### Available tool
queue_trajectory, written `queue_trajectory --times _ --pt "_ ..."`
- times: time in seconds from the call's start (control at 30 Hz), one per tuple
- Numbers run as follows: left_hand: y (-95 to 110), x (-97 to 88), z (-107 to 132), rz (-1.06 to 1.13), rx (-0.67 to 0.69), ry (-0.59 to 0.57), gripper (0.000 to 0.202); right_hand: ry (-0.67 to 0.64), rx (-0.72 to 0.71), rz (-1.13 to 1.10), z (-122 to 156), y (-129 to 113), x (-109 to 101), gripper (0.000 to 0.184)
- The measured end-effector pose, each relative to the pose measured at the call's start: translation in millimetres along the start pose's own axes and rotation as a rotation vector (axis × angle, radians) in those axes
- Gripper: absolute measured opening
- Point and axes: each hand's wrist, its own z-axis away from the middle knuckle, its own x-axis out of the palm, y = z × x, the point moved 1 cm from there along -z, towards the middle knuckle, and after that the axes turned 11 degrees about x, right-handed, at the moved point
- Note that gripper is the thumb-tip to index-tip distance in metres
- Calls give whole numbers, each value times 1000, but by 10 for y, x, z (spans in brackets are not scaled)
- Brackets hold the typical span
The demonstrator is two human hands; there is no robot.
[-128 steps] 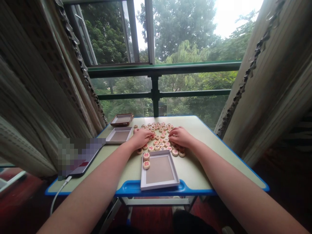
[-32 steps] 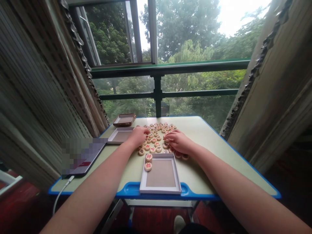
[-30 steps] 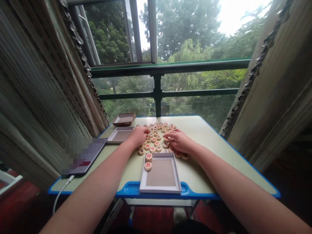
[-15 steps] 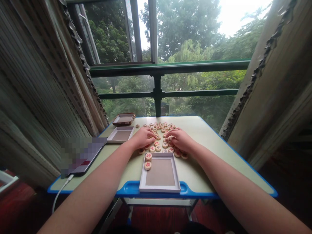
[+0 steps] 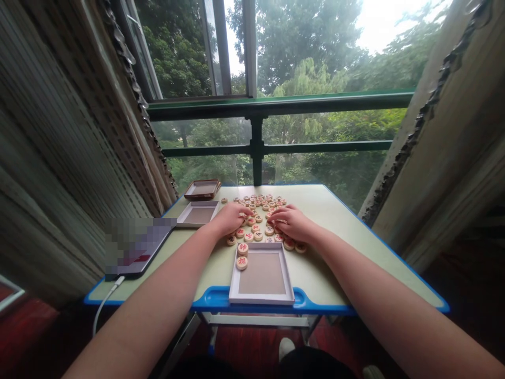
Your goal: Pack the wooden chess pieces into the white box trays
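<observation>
L curtain [image 5: 63, 137] hangs at far L, striped, w/ a shiny trim; next to it on the pale table [image 5: 331, 273] lies a flat dark device [image 5: 145, 258], partly pixelated, w/ a white cable [image 5: 104, 305] plugged in at its near end & dropping past the edge; farther back a brown box [image 5: 199, 197], & just in front of that an L-hand-side white tray [image 5: 199, 213]; next, the L hand [image 5: 232, 218], palm down over the L side of the loose round pcs [image 5: 258, 236] — fingers half curled, thumb near them; can't tell if it grips one; the pcs lie spread btwn & beyond both hands, some showing red characters, some black; this side of them a near tray [image 5: 268, 273] sits over the table's blue front edge, w/ two red-marked pcs [image 5: 242, 262] along its L side, one just behind the other; then the R hand [image 5: 292, 222], palm down on the R side of the spread — fingers partly open, slightly bent, tips at a pc; whether it holds any is hidden; a few pcs lie just below its palm; far R, R curtain [image 5: 453, 158].
</observation>
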Motion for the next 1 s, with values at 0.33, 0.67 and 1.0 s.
queue_trajectory --times 0.33,0.67,1.0 --pt "53 -31 8 -14 -3 29 42 46 68 17 -22 56 6 22" --pt "72 -23 18 33 35 -47 46 -122 -67 -122 89 -248 -99 21" --pt "61 18 3 9 126 -52 30 -199 -75 -71 111 -293 -100 16"
